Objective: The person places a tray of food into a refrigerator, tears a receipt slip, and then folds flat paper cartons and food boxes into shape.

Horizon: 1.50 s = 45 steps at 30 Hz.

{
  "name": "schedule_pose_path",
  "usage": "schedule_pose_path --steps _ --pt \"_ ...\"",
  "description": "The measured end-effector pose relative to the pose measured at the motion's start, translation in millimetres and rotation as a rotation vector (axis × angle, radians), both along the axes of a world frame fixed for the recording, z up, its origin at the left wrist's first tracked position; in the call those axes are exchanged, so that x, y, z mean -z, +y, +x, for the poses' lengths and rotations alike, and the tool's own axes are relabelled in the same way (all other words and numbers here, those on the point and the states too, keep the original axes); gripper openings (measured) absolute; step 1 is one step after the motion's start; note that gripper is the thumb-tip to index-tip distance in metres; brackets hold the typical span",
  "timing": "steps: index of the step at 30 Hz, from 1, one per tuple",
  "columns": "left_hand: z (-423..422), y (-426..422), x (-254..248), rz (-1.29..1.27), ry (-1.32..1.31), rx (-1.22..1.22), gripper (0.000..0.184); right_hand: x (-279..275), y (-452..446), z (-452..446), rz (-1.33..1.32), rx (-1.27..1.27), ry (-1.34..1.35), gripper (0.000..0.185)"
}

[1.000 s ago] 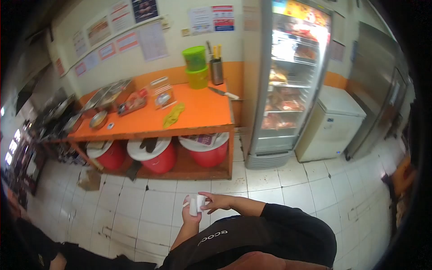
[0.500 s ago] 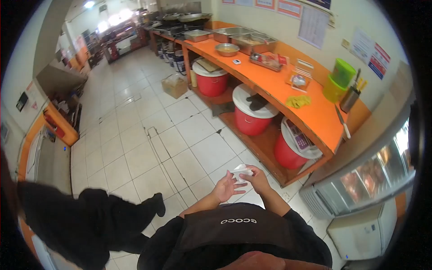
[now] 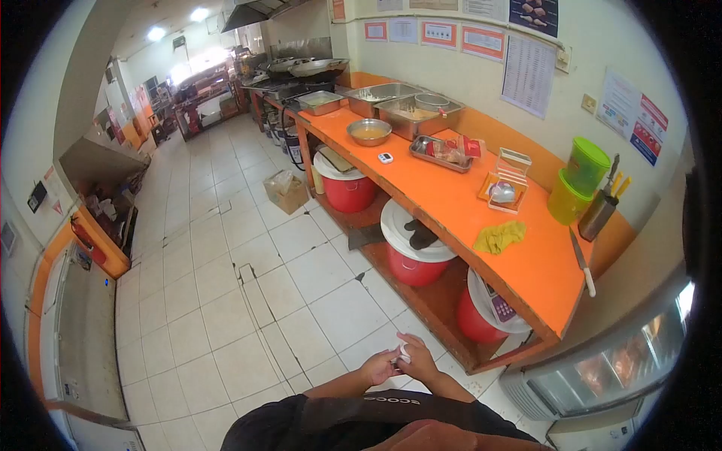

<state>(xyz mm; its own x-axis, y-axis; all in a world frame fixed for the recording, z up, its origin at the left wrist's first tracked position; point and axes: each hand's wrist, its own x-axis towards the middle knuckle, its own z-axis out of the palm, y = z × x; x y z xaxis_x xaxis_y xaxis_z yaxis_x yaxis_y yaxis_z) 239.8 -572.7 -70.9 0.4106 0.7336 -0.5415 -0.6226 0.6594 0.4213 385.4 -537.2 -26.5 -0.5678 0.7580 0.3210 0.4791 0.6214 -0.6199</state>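
A crumpled white tissue [image 3: 404,352] is between my two hands, low in front of my dark apron [image 3: 353,410]. My right hand [image 3: 420,362] is closed on it, fingers bent over toward the left. Close against it, my left hand [image 3: 379,368] has its fingers drawn together at the tissue, their tips partly hidden by the right hand. Both hands are above the tiled floor, left of the orange table's near end.
Along the right runs an orange table [image 3: 429,188] with a metal bowl [image 3: 369,133], a meat tray [image 3: 444,153], a yellow cloth [image 3: 500,237] and a knife [image 3: 581,263]. Red lidded buckets [image 3: 416,269] stand beneath. A cardboard box [image 3: 286,197] sits on the floor.
My hands have come closer together and sit lower in view; the left fingers, spread before, are now drawn in. The dark-clothed person at the left has left the view. My head has tilted up.
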Motion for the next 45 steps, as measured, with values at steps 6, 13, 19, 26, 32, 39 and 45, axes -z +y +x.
schedule_pose_path --steps 6,13,19,26,32,39,45 --pt "-38 88 15 0.084 -0.195 -0.226 0.031 -3 85 -51 -0.221 -0.137 0.526 0.039" --pt "-161 162 69 0.194 -0.219 -0.107 0.034 21 174 -162 -0.319 -0.330 0.425 0.034" --pt "-285 233 -21 0.173 -0.032 -0.103 0.035 -14 281 -277 -0.796 -0.259 0.393 0.029" --pt "-406 310 -53 0.502 0.910 -0.172 0.040 -13 370 -392 -0.569 -0.304 0.321 0.024" --pt "-538 341 -283 1.289 1.012 -0.750 0.024 54 522 -455 -0.386 0.041 0.180 0.022" --pt "-613 422 -390 1.418 0.485 -0.771 0.011 60 678 -595 -0.500 0.110 -0.042 0.040" --pt "-733 469 -394 1.263 0.704 -0.888 0.009 15 743 -795 -0.058 -0.249 -0.199 0.045"
